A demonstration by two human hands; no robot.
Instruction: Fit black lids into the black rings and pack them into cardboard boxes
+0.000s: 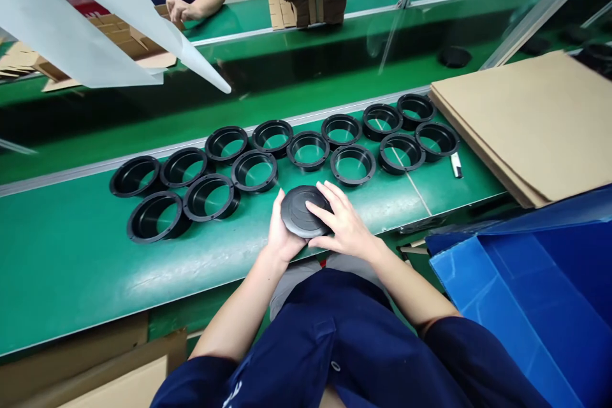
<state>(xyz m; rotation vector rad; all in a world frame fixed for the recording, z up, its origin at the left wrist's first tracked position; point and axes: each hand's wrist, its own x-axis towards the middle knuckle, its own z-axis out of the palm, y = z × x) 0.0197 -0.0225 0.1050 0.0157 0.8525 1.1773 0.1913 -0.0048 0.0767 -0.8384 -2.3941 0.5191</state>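
Note:
A round black disc-shaped part (302, 220) is held just above the front edge of the green table (86, 268). My left hand (283, 229) grips it from the left and below, its thumb along the rim. Over its right side lies my right hand (343, 220), fingers spread, with fingertips touching the top face. Several black rings (354, 166) stand in two uneven rows behind my hands, each with a flange on top and the green surface showing through.
Stacked cardboard sheets (526, 127) lie at the right, above blue plastic sheeting (526, 280). A small white-and-black object (456, 166) rests near the rings. Green belts run behind the table. White sheets (119, 19) hang at upper left, near another person's hand (184, 11).

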